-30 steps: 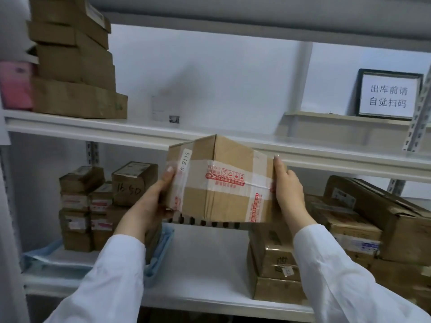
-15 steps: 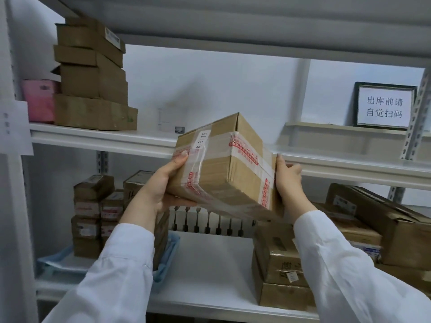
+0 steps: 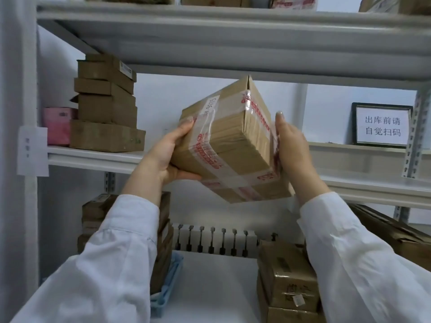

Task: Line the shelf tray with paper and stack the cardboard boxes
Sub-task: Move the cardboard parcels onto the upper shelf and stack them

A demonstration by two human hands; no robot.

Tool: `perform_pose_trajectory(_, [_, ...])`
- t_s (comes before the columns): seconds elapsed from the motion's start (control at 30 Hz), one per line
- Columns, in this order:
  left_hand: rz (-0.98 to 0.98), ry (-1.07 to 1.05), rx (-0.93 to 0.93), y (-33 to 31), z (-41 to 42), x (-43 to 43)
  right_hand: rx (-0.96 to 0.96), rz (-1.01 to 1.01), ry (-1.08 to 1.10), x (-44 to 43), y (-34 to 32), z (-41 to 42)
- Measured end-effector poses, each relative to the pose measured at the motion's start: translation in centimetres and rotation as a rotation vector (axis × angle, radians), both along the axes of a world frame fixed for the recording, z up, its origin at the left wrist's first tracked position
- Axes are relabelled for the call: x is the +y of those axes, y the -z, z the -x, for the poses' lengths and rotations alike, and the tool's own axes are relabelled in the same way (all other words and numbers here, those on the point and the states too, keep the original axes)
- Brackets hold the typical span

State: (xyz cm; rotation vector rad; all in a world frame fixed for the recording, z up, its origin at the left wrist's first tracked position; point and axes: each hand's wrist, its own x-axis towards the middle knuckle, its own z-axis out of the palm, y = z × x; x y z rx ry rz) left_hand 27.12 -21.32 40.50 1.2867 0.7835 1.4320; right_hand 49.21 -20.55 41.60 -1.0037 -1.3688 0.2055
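Brown cardboard box (image 3: 233,145) – tilted, clear tape w/ red print

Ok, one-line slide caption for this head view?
Left hand and right hand hold a taped cardboard box, tilted, in front of the middle shelf.

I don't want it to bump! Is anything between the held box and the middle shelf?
Nothing visible is. The taped box, tilted between the left hand and right hand, faces a bare stretch of the middle shelf; the box stack stands to its left, the framed sign to its right.
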Motion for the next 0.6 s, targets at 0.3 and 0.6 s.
perform_pose_trajectory(0.3, [-0.148, -0.085, -0.03, -2.9, -3.1, 0.8, 0.012, -0.108, -0.101, 0.1, -2.4, -0.7])
perform_pose_trajectory(0.6, [-0.27, -0.218, -0.017, -0.1, -6.5, 6.2, -0.031, 0.212, -0.411, 2.6, -0.2, -2.4])
